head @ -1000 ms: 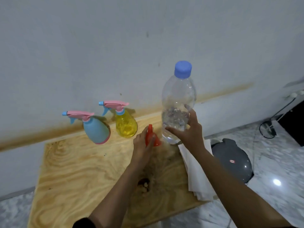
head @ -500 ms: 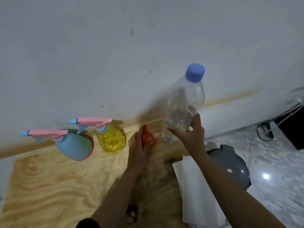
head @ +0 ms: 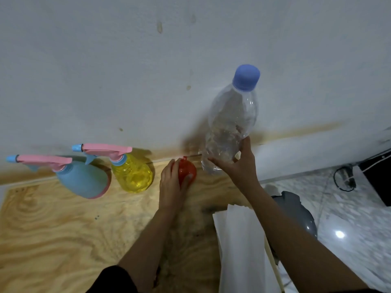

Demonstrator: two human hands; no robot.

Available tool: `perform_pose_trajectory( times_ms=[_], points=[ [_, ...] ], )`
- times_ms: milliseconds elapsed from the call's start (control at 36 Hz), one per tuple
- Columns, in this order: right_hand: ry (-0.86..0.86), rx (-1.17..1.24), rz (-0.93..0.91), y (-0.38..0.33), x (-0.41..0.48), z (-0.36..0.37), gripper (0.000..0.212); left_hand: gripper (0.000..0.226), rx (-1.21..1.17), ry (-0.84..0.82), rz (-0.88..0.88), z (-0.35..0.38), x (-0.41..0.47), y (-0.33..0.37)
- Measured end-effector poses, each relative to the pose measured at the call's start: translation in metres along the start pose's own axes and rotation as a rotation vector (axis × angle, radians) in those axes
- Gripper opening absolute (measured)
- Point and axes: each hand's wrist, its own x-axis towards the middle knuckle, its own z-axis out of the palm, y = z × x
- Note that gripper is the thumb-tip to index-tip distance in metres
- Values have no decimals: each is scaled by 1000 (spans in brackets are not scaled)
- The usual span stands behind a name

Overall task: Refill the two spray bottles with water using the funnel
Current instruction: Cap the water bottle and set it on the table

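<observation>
Two spray bottles with pink trigger heads stand at the back of the wooden table (head: pixel 53 229): a blue one (head: pixel 82 178) on the left and a yellow one (head: pixel 133 174) beside it. My left hand (head: pixel 171 187) grips a red funnel (head: pixel 187 170) lying on the table to the right of the yellow bottle. My right hand (head: pixel 237 166) holds the lower part of a clear water bottle (head: pixel 230 127) with a blue cap (head: pixel 246 77); the bottle stands upright near the wall, partly filled.
A stack of white paper (head: pixel 239 240) lies on the table's right edge under my right forearm. On the floor to the right are a grey round appliance (head: pixel 296 212), a black cable (head: pixel 344 178) and a dark cabinet (head: pixel 378 176). The wall is close behind.
The view has dipped and shifted right, so the spray bottles sit further left. My left hand has closed more over the funnel, and my right keeps hold of the water bottle.
</observation>
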Motion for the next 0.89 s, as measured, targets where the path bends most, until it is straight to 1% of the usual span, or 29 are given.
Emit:
perform_pose_trajectory(
  times_ms=[194, 472, 556, 611, 694, 778, 833, 889],
  points=[
    [-38, -22, -5, 1, 0, -3, 99, 63, -32, 56, -96, 2, -5, 2],
    [-72, -15, -3, -12, -3, -7, 86, 67, -60, 64, -197, -3, 1, 23],
    [-105, -27, 36, -15, -1, -11, 92, 67, -51, 48, -220, -6, 1, 31],
    [-138, -42, 80, -17, 0, -14, 96, 61, -40, 43, -220, -9, 1, 33],
    [-184, -80, 77, -17, -1, -23, 89, 59, -32, 26, -214, -15, -1, 35],
    [-205, -112, 108, -11, -8, -34, 83, 66, -72, 49, -230, -21, -7, 38],
    [-170, -133, 125, -5, -18, -42, 70, 71, -85, 108, -227, -21, -16, 41],
    [-116, -187, 130, 0, -33, -52, 52, 67, -122, 156, -213, -17, -32, 47]
  ],
)
